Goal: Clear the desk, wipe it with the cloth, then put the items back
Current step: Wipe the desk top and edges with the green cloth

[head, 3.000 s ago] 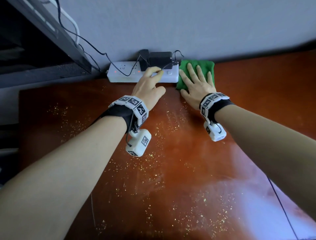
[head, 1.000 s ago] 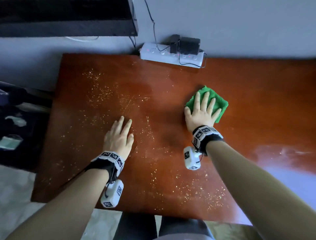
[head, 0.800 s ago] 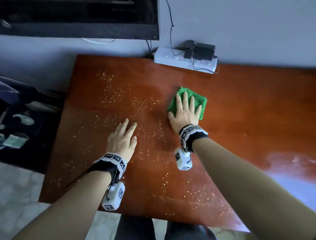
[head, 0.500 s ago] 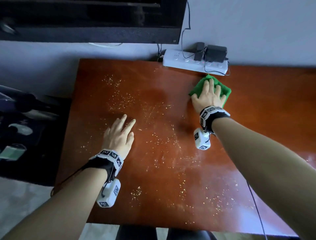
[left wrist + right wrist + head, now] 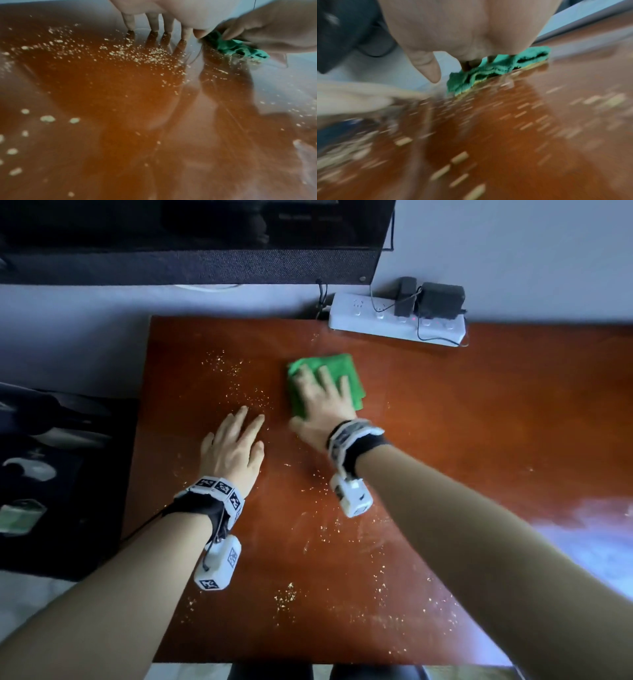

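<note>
A folded green cloth (image 5: 342, 371) lies on the reddish-brown desk (image 5: 445, 422), left of its middle. My right hand (image 5: 320, 395) presses flat on the cloth with straight, spread fingers; the cloth (image 5: 496, 67) bunches under the palm and is blurred by motion. My left hand (image 5: 236, 443) rests flat on the desk just left of the cloth, fingers (image 5: 152, 23) straight and tips touching the wood. Pale crumbs (image 5: 239, 378) speckle the desk around both hands, and the crumbs (image 5: 137, 54) lie thick ahead of the left fingertips.
A white power strip (image 5: 397, 320) with black adapters and cables sits against the wall at the desk's back edge. A dark monitor (image 5: 191, 241) hangs above the back left. The desk's left edge (image 5: 137, 457) drops to a dark area holding objects. Glare covers the right side.
My right hand has swept the cloth from beside the power strip leftward and toward me, close to my left hand. The left hand has stayed flat in place.
</note>
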Demonstrator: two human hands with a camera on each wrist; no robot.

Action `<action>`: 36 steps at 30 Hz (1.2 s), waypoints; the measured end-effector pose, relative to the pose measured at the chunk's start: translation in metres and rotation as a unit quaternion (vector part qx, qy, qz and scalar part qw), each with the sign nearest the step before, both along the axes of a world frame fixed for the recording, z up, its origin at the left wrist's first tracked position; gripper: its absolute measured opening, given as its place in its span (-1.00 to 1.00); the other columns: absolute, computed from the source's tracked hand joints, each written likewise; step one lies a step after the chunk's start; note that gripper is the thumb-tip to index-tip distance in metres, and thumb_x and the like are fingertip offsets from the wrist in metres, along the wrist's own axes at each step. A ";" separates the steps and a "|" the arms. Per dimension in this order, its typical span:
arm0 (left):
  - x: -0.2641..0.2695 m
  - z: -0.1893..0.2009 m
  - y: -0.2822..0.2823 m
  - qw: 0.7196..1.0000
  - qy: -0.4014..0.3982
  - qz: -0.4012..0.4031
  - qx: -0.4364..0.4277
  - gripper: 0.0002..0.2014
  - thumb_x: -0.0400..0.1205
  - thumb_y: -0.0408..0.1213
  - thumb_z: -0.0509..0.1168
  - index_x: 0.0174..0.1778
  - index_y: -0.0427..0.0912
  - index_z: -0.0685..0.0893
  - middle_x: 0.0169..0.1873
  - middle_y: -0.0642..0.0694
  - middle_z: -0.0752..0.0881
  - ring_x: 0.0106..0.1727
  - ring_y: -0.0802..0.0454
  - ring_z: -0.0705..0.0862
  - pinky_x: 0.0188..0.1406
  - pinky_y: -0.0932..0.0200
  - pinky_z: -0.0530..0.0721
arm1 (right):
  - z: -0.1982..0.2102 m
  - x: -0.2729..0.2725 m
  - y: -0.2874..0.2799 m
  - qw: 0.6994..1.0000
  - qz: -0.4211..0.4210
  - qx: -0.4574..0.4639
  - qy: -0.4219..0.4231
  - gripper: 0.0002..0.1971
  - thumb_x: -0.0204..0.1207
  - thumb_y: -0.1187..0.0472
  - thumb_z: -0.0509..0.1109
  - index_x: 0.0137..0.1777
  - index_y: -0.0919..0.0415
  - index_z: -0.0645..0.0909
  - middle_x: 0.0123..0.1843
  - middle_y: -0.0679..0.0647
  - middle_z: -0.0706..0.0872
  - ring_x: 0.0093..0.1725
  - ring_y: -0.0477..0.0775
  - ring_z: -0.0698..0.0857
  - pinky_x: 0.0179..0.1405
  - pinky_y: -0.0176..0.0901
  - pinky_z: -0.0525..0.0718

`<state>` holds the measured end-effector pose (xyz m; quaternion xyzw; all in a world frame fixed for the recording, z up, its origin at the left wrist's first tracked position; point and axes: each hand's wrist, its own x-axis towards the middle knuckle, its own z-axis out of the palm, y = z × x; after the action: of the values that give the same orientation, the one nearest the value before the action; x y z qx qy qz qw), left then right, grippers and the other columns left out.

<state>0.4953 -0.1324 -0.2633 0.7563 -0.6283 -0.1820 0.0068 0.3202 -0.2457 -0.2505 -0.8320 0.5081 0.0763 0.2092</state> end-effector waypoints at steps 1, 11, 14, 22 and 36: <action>0.005 -0.001 0.000 1.000 -0.007 0.010 0.000 -0.49 0.75 -0.09 0.11 0.67 0.13 0.30 0.72 0.01 0.15 0.70 -0.07 0.17 0.57 -0.28 0.25 | 0.000 0.015 0.017 0.999 0.045 0.013 -0.006 -0.15 0.51 -0.19 0.22 0.75 0.02 -0.01 0.78 -0.06 -0.08 0.75 0.14 -0.13 0.66 0.36 -0.21; 0.041 -0.004 -0.001 0.998 -0.020 0.065 -0.004 -0.48 0.76 -0.03 0.04 0.69 0.23 0.20 0.73 0.04 0.09 0.72 -0.06 0.10 0.62 -0.27 0.16 | -0.012 -0.063 0.002 0.973 -0.225 0.016 0.043 -0.16 0.65 -0.21 0.09 0.76 0.10 -0.24 0.77 0.00 -0.28 0.74 0.21 -0.23 0.67 0.35 -0.23; 0.048 -0.003 -0.001 0.998 0.001 0.054 -0.016 -0.49 0.76 -0.04 0.07 0.67 0.24 0.24 0.73 0.05 0.11 0.72 -0.04 0.11 0.64 -0.23 0.12 | -0.013 -0.017 -0.012 0.982 -0.185 0.013 0.040 -0.15 0.63 -0.17 0.12 0.76 0.11 -0.24 0.77 0.01 -0.28 0.74 0.21 -0.23 0.67 0.35 -0.20; 0.084 -0.009 0.006 0.997 0.066 -0.008 -0.048 -0.54 0.78 -0.10 0.03 0.64 0.13 0.36 0.72 0.09 0.14 0.72 0.10 0.11 0.69 -0.09 0.09 | -0.010 0.081 -0.059 0.971 -0.235 0.027 0.023 -0.06 0.52 -0.22 0.14 0.76 0.15 -0.23 0.77 0.04 -0.26 0.74 0.24 -0.23 0.65 0.38 -0.20; 0.129 0.009 0.044 0.947 0.223 0.182 -0.146 -0.52 0.57 -0.56 0.19 0.41 -0.19 0.63 0.38 -0.12 0.64 0.35 -0.08 0.62 0.44 0.06 0.53 | -0.011 0.258 -0.031 0.997 0.077 0.016 0.015 -0.20 0.62 -0.14 0.07 0.76 0.07 -0.18 0.77 -0.04 -0.24 0.74 0.17 -0.25 0.65 0.32 -0.30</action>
<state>0.6247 -0.0883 -0.2542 0.7887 -0.4822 -0.2480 0.2895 0.5778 -0.2769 -0.2611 -0.8642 0.4440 0.1124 0.2082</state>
